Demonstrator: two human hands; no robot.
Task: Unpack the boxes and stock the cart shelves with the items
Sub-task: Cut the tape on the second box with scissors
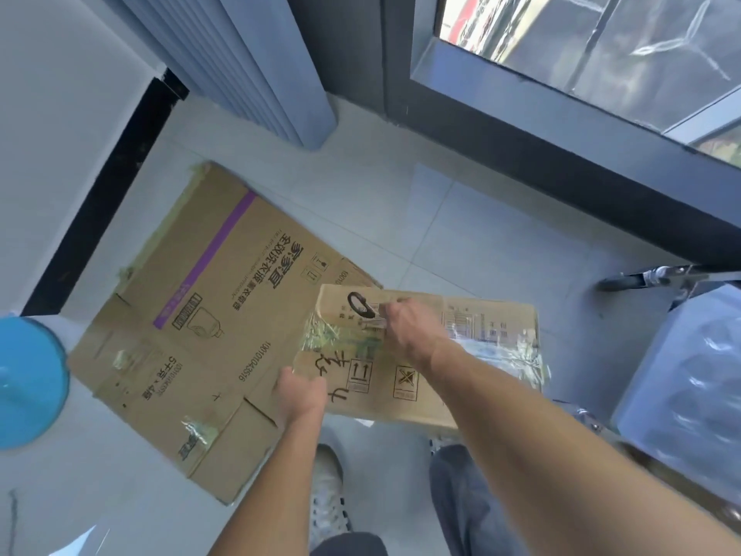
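Head view: I stand over a tiled floor.
Left hand: my fingers grip the near-left edge of the small flattened carton.
Right hand: fingers curled at the carton's taped top face; what they pinch, I cannot tell.
Large flattened box: flat on the floor, at 9 o'clock of the carton, partly beneath it.

Two bare arms are reaching forward and down from the bottom of the view.

The left hand is extending with its back up, fingers curling over a cardboard edge. The right hand is reaching farther forward, wrist bending, fingers curling in a pinching grip on the cardboard's top surface. Both forearms are bare.
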